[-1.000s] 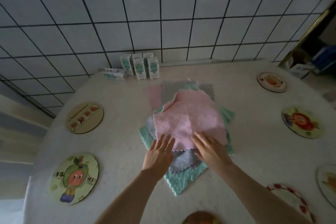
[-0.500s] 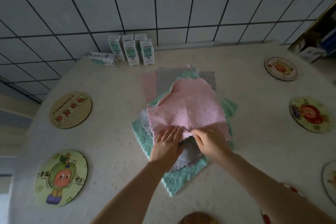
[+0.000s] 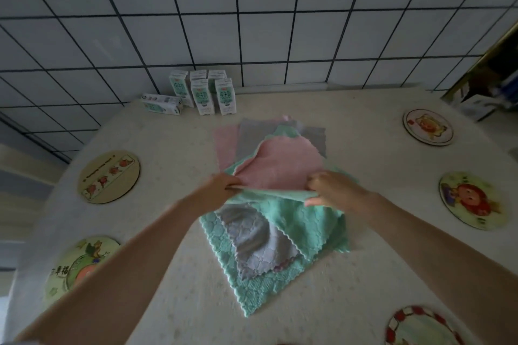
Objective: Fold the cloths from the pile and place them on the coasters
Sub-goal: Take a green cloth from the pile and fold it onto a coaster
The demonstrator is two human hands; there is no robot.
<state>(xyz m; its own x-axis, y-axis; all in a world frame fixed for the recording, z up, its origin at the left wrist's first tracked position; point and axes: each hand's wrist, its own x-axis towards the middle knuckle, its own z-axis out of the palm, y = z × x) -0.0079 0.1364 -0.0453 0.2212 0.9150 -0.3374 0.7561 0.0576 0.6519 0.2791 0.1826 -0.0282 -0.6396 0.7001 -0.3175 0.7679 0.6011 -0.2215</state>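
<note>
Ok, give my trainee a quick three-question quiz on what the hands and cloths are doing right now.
1. True or false: both hands grip the pink cloth on top of the pile.
2. How many milk cartons lie on their side by the wall: A none, B one, C three?
3. Fill in: no coaster, such as the strawberry coaster, yet holds a ____.

Key
1. True: the left hand and right hand pinch its near edge, lifted off the green cloth.
2. B.
3. Cloth.
</note>
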